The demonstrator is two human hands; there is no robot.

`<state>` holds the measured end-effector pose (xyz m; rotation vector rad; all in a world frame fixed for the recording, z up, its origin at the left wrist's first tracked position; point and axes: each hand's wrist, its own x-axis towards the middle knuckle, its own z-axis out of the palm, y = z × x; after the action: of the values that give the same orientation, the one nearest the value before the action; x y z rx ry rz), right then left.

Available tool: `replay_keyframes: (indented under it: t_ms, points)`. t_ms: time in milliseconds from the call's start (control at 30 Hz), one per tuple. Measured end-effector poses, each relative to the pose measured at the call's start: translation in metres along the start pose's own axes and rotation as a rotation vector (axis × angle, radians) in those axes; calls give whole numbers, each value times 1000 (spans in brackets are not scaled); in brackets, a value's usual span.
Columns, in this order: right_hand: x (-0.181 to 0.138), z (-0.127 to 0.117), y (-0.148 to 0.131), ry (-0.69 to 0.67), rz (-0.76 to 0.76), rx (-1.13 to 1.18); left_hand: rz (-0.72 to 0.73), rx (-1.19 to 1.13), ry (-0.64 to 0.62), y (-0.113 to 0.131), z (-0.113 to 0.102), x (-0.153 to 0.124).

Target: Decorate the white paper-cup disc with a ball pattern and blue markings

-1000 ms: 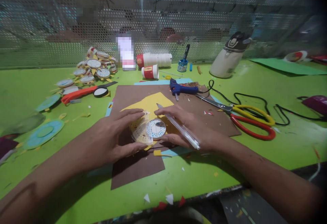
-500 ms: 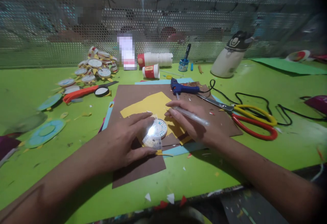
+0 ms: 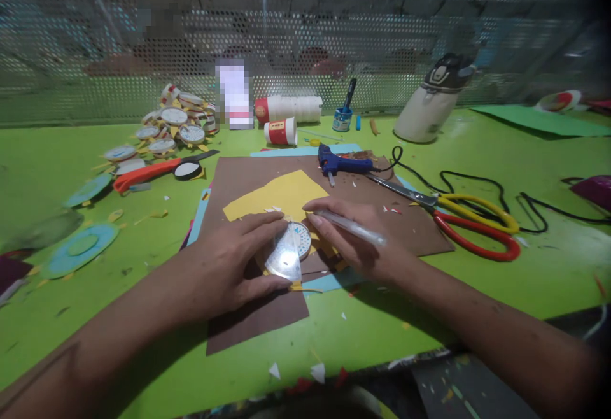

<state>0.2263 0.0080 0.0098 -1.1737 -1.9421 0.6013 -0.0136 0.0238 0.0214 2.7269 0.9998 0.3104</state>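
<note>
My left hand point(image 3: 238, 250) holds a clear, shiny plastic drawing template, perhaps a protractor point(image 3: 285, 260), its fingers at the top edge and thumb at the bottom. The template overlaps a white disc point(image 3: 302, 239) with a blue-dotted rim. In my right hand point(image 3: 346, 231) is a clear-barrelled pen point(image 3: 353, 227), pinched between thumb and fingers, its tip near the disc's upper right. Beneath both hands lie yellow paper point(image 3: 281, 191) and brown sheets point(image 3: 258, 325). Part of the template is hidden under my left fingers.
A blue glue gun point(image 3: 344, 163) and large scissors point(image 3: 477, 220) lie right of the yellow paper. Left are an orange cutter point(image 3: 147, 176), black tape roll point(image 3: 187, 170) and piled paper discs point(image 3: 174, 116). Paper cups point(image 3: 291, 110), a phone point(image 3: 234, 95) and a flask point(image 3: 427, 104) stand behind.
My right hand has moved slightly down and left with the pen, bringing it closer to the disc. My left hand stays on the template.
</note>
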Motion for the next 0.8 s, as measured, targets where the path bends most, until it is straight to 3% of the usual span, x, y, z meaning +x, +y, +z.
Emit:
replay_keyframes:
  t_ms: [800]
  points:
    - [-2,1,-2,35,2,-20,-6,-13,39,0,6,-2]
